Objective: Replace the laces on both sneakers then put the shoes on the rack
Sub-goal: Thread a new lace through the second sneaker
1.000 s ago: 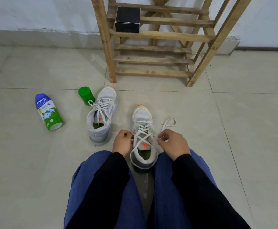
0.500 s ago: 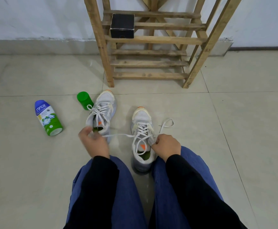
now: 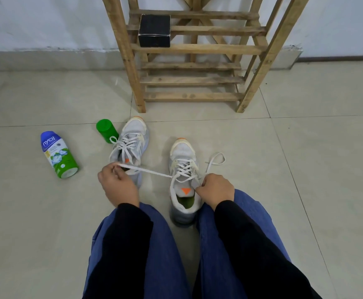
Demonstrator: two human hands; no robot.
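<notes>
A person sits on a pale grey tiled floor [image 3: 305, 169], knees in blue jeans [image 3: 167, 262] spread at the bottom of the view. Between the knees, just below centre, stands a white mesh sneaker with an orange toe tip and orange tongue patch [image 3: 182, 151], upright, toe pointing to twelve o'clock.

A white flat shoelace [image 3: 148, 171] runs taut from its lower eyelets out toward nine o'clock. The left hand [image 3: 118, 184] pinches the far end of that stretch between thumb and curled fingertips, hovering in front of the second sneaker. The right hand [image 3: 216, 189] sits at three o'clock of the sneaker's tongue opening, touching its collar. Its fingers are curled tight around the lace's other end, whose loose loop [image 3: 216, 159] lies on the tile at one o'clock of the shoe.

The second matching white sneaker [image 3: 134, 131], already laced, stands at ten o'clock of the first, well apart from it, toe angled slightly right.

Just beside that shoe's toe, at nine o'clock, lies a green plastic cap [image 3: 106, 130]. Farther toward nine o'clock, a blue, white and green powder bottle [image 3: 57, 155] lies on its side.

At twelve o'clock, a slatted wooden shoe rack [image 3: 197, 48] stands against the white wall. A small black box [image 3: 154, 31] sits on an upper slat at its left.
</notes>
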